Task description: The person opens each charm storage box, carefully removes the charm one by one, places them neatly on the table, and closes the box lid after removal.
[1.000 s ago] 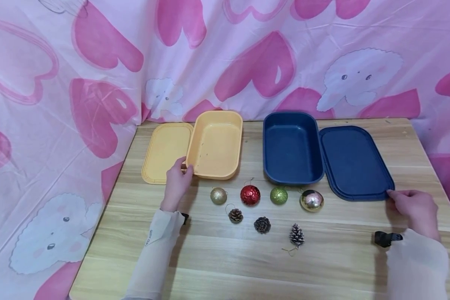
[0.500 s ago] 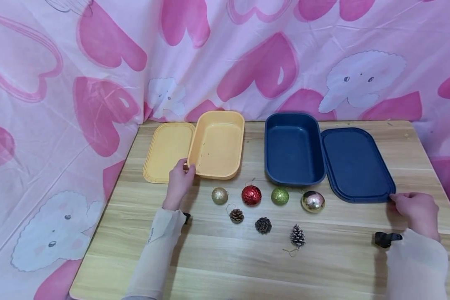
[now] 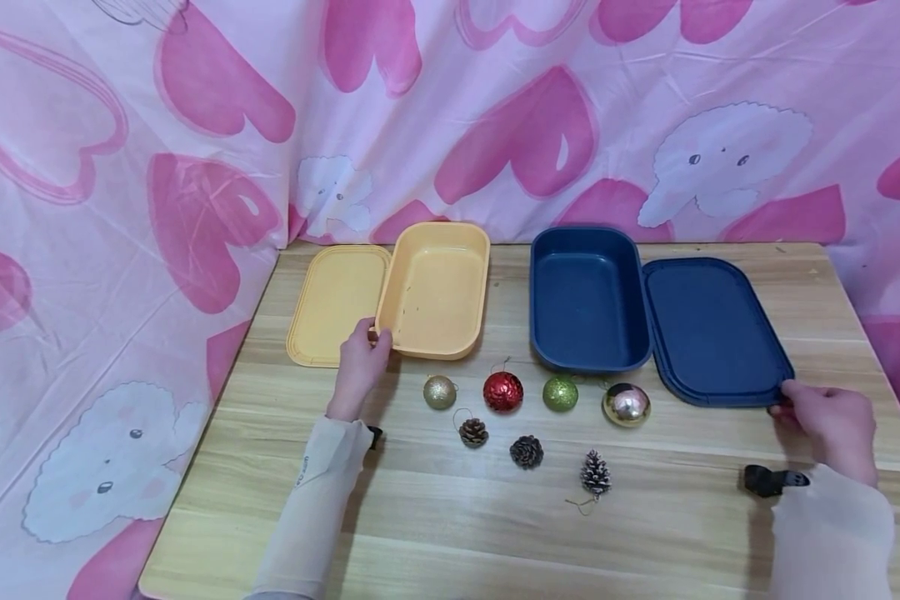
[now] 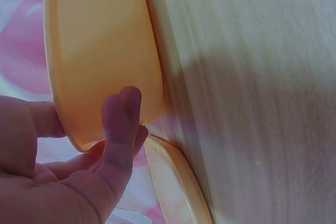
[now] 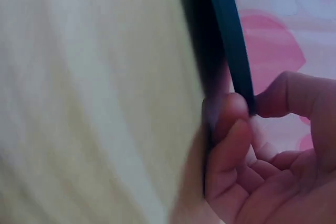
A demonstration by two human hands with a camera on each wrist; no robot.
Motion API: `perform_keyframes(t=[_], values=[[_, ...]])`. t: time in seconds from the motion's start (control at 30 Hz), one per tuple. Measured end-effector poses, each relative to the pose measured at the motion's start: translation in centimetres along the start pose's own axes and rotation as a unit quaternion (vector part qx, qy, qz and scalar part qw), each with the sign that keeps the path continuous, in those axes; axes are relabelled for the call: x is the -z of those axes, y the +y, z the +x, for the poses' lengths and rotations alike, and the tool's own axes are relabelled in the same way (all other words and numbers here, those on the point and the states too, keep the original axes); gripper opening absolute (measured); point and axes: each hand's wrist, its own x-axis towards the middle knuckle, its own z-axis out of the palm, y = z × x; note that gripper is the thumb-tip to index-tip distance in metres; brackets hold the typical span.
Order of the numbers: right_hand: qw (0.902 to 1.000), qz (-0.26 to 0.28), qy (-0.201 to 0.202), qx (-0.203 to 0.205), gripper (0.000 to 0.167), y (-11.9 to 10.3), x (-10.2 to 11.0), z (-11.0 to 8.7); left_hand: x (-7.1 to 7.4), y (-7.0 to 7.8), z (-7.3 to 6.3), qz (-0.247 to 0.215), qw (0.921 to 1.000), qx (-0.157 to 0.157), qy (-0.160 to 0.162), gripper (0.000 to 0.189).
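Observation:
At the near left corner of the yellow container, my left hand grips the rim. In the left wrist view fingers lie against the container's outer wall. My right hand pinches the near right corner of the dark blue lid. The right wrist view has the lid's edge between thumb and fingers, with a gap between it and the tabletop. Beside that lid stands the open dark blue container. The yellow lid lies left of the yellow container.
In front of the containers sit a gold ball, a red ball, a green ball and a shiny gold ornament. Nearer are three pine cones on the wooden table. A pink curtain hangs behind.
My right hand has turned slightly, and its thumb now lies over the blue lid's corner with fingers beneath. My left hand keeps its grip. The head view has shifted a little.

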Motion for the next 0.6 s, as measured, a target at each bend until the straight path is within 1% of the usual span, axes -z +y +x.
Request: perform_keyframes(t=[0.03,0.07,0.13,0.23,0.33,0.37,0.4,0.47,0.53,0.57,0.6], values=[[0.9987,0.050,-0.007,-0.001,0.021,0.02,-0.01,0.10,-0.03,-0.02,0.00,0.000,1.0000,0.001,-0.002,0.045],[0.9953,0.095,-0.015,-0.006,0.025,0.02,0.00,0.22,-0.05,-0.03,0.00,-0.001,1.0000,0.003,-0.003,0.046],[0.9842,0.173,-0.033,-0.012,0.030,0.02,0.02,0.47,-0.07,-0.06,-0.01,-0.003,1.0000,0.006,-0.005,0.046],[0.9713,0.227,-0.071,-0.014,0.023,0.02,0.17,0.63,-0.10,-0.15,0.02,-0.003,1.0000,0.007,-0.004,0.045],[0.9501,0.286,-0.125,-0.015,0.014,0.25,0.43,0.55,-0.10,-0.24,0.07,-0.002,1.0000,0.007,-0.004,0.045],[0.9398,0.308,-0.147,-0.013,0.014,0.34,0.52,0.45,-0.09,-0.26,0.09,-0.001,1.0000,0.008,-0.005,0.046],[0.9262,0.334,-0.175,-0.008,0.016,0.43,0.61,0.39,-0.10,-0.30,0.11,-0.002,0.9999,0.009,-0.006,0.046],[0.8905,0.391,-0.232,0.000,0.018,0.65,0.74,0.34,-0.10,-0.35,0.16,0.000,0.9999,0.011,-0.007,0.046],[0.8610,0.429,-0.273,0.002,0.020,0.74,0.81,0.27,-0.08,-0.38,0.20,0.000,0.9999,0.012,-0.009,0.046],[0.8508,0.440,-0.288,0.003,0.020,0.76,0.80,0.26,-0.09,-0.41,0.24,0.000,0.9999,0.013,-0.009,0.046],[0.8458,0.444,-0.296,0.005,0.021,0.76,0.77,0.24,-0.09,-0.42,0.26,0.000,0.9999,0.012,-0.009,0.045]])
